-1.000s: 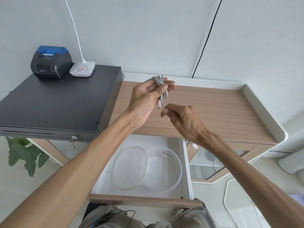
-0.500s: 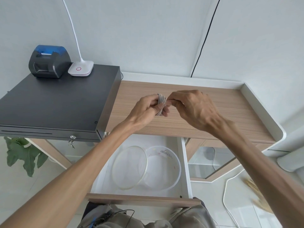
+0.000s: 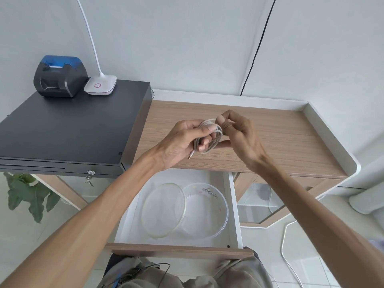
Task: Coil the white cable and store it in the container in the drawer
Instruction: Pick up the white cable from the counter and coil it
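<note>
White cable [image 3: 209,136], clear container [image 3: 204,210], black cash box [image 3: 68,129], wood-grain desktop [image 3: 280,140]

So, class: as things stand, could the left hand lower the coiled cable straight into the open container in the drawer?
Probably yes. The drawer is pulled out, the container is open, its lid leaning aside, and nothing lies between it and the left hand holding the white cable.
</note>
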